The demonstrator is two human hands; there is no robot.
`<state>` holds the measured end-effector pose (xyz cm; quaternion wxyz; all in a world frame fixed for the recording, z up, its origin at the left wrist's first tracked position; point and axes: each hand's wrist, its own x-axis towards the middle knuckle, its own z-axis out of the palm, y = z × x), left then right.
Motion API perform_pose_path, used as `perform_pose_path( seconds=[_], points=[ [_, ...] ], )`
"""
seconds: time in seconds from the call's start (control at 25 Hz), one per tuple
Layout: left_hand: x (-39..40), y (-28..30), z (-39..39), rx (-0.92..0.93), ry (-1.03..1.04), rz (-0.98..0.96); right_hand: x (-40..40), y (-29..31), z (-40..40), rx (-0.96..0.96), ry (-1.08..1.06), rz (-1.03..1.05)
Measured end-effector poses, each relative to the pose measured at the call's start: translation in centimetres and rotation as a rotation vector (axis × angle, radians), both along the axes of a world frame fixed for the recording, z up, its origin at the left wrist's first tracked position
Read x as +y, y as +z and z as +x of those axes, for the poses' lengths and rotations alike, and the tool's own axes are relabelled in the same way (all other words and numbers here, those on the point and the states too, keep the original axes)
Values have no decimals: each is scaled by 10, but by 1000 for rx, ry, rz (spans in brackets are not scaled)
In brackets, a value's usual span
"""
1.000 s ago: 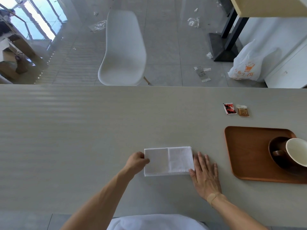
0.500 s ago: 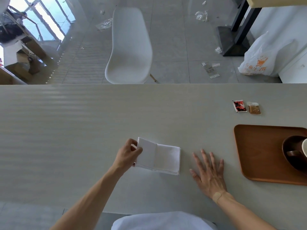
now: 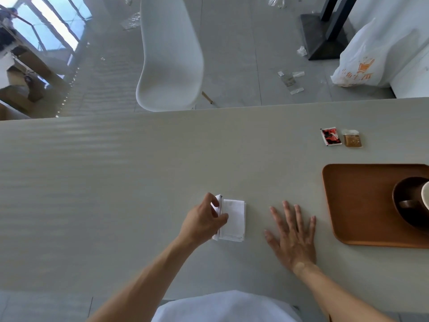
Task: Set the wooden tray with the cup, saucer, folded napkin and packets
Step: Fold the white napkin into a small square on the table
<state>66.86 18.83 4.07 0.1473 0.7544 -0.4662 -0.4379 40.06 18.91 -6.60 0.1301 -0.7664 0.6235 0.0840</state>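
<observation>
A white napkin (image 3: 233, 219), folded into a narrow rectangle, lies on the grey table in front of me. My left hand (image 3: 204, 219) pinches its left edge between thumb and fingers. My right hand (image 3: 293, 235) rests flat on the table to the right of the napkin, fingers spread, not touching it. The wooden tray (image 3: 357, 205) sits at the right edge of view. On it stands a dark saucer (image 3: 404, 201) with a cup (image 3: 426, 197), mostly cut off by the frame. A red packet (image 3: 331, 136) and a brown packet (image 3: 352, 139) lie on the table beyond the tray.
The table's far edge (image 3: 209, 110) runs across the middle of the view. Behind it stands a white chair (image 3: 170, 54). A white plastic bag (image 3: 371, 56) and scraps of litter lie on the floor at the right.
My left hand has folded the napkin's left half over to the right, making it narrower. My right hand has let go of the napkin and now lies apart from it.
</observation>
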Motion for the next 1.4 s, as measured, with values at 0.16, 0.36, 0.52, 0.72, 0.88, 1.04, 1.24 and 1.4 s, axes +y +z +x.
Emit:
perform_pose_path(
  seconds=[0.16,0.36,0.52,0.72,0.88,1.04,1.24,1.4],
  points=[
    [-8,-12,-28,-126,-60,22,0,-2,0,-8,-6,-7],
    [-14,-31,-53,-184,-51,32,-2,-4,-2,-36,-6,-15],
    [-16,-43,-58,-160,-41,61,-2,-6,-2,-52,-2,-26],
    [-15,-48,-53,-47,-139,107,-2,-7,-3,-55,2,-34],
    [-17,-50,-53,-40,-317,107,-3,-6,-3,-50,5,-48],
    [-15,-44,-39,222,-154,191,-3,-3,-1,-48,12,-62],
    [4,-31,1,623,189,165,-7,13,9,-112,-58,-86],
    [3,-37,19,285,300,-125,-18,40,63,-398,36,-350]
  ],
)
